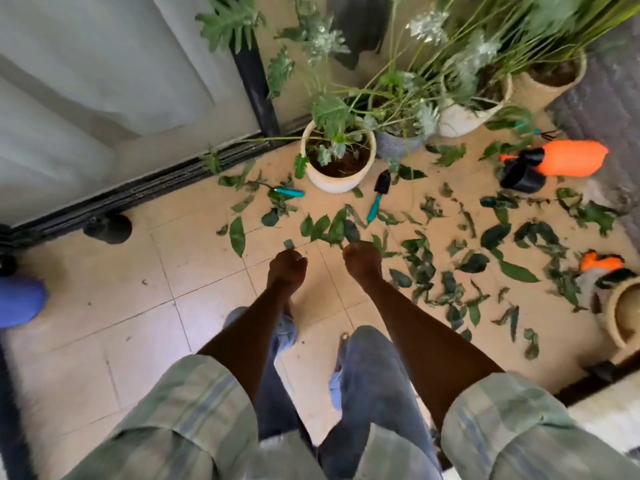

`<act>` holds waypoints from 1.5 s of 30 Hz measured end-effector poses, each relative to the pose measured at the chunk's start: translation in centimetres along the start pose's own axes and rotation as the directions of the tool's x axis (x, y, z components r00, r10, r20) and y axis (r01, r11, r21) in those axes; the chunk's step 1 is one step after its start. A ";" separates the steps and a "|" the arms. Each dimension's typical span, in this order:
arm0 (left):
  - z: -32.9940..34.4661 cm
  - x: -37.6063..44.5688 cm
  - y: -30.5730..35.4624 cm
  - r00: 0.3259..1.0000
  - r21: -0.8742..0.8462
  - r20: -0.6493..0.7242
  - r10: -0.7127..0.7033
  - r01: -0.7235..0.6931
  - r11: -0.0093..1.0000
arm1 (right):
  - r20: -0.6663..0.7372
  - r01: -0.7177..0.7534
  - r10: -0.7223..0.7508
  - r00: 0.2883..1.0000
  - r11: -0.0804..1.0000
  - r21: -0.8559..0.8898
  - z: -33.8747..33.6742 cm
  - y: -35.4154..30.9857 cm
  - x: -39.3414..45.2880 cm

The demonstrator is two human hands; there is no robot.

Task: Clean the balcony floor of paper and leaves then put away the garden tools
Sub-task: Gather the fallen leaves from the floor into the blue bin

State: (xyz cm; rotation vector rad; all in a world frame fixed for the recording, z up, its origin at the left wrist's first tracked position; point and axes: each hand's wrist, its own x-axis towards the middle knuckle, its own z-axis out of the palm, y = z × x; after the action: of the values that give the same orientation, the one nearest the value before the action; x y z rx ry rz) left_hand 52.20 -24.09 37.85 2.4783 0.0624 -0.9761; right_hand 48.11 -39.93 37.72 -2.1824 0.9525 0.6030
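Note:
Several green leaves [426, 258] lie scattered over the tan tiled floor [194, 258], mostly right of centre. A small black trowel with a teal handle [378, 195] lies beside the white pot. A second teal-handled tool [289, 192] lies left of that pot, and a small teal-handled rake [538, 132] lies at the far right. My left hand [287, 268] and my right hand [362, 259] hang side by side above the floor, both curled into fists and holding nothing I can see.
A white pot with a plant [337, 161] and more potted plants [478, 109] stand along the back. An orange sprayer with a black top [554, 161] lies at the right, with an orange glove [601, 263] and a woven basket [623, 313] nearer. A curtained sliding door [104, 98] is on the left.

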 end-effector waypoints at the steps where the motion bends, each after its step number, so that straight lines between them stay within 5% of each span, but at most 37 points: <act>1: 1.2 1.9 -0.6 1.000 -0.016 0.005 -0.014 0.014 1.000 | 0.000 -0.005 0.005 1.000 1.000 0.027 1.1 0.4 2.0; 9: 14.5 22.8 -8.5 0.989 -0.179 -0.038 -0.141 0.132 0.975 | 0.094 0.141 -0.130 0.987 0.983 -0.119 18.6 6.1 23.8; 14: 21.0 32.8 -13.7 0.974 -0.333 -0.154 -0.167 0.108 0.937 | -0.026 0.228 -0.237 0.971 0.956 -0.186 27.7 7.8 33.8; 18: 23.2 36.9 -15.8 0.929 -0.520 -0.274 -0.249 0.075 0.851 | -0.109 0.262 -0.315 0.943 0.902 -0.342 31.1 8.1 37.6; 22: 23.3 38.0 -16.1 0.856 -0.700 -0.364 -0.368 0.008 0.714 | -0.166 0.399 -0.521 0.837 0.790 -0.466 32.0 8.8 37.3; 27: 23.1 36.8 -15.3 0.824 -0.944 -0.248 -0.509 -0.088 0.318 | -0.293 0.312 -0.283 0.913 0.948 0.055 28.5 6.9 36.4; 29: 22.4 36.5 -14.7 0.905 -0.992 -0.123 -0.408 -0.099 0.079 | -0.317 0.333 -0.233 0.919 0.890 0.310 27.1 4.9 36.0; 32: 21.5 35.9 -12.7 0.993 -0.996 0.070 -0.091 0.064 -0.070 | -0.105 0.196 -0.166 0.981 0.806 0.559 27.7 2.7 34.8; 34: 21.3 35.4 -11.9 0.994 -0.981 0.112 0.019 0.114 -0.160 | -0.059 0.263 -0.264 0.963 0.859 0.439 29.8 2.1 34.9; 36: 20.7 35.4 -12.0 0.991 -0.985 0.091 -0.096 0.076 -0.153 | 0.006 0.273 -0.288 0.958 0.915 0.298 30.5 2.0 35.2; 39: 19.8 36.5 -13.7 0.964 -0.994 0.041 -0.264 0.013 -0.108 | 0.243 0.249 -0.340 0.909 0.908 0.336 29.3 2.1 36.0; 40: 19.7 36.9 -14.3 0.957 -0.993 0.023 -0.288 -0.012 -0.117 | 0.179 0.325 -0.387 0.904 0.897 0.301 29.0 2.4 36.4; 42: 19.4 37.1 -15.5 0.938 -0.986 -0.034 -0.346 -0.089 -0.144 | 0.012 0.495 -0.495 0.869 0.869 -0.003 29.7 3.4 37.3; 45: 19.6 37.4 -17.4 0.889 -0.990 0.016 -0.457 -0.049 -0.131 | 0.208 0.652 -0.632 0.747 0.634 -0.415 33.9 6.4 37.1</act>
State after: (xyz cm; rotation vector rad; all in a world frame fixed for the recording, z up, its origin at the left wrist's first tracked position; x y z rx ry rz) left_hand 64.06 -22.08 -6.18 1.0020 1.0075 -0.2005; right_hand 61.61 -35.33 -10.86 -2.6946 -0.0827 0.5460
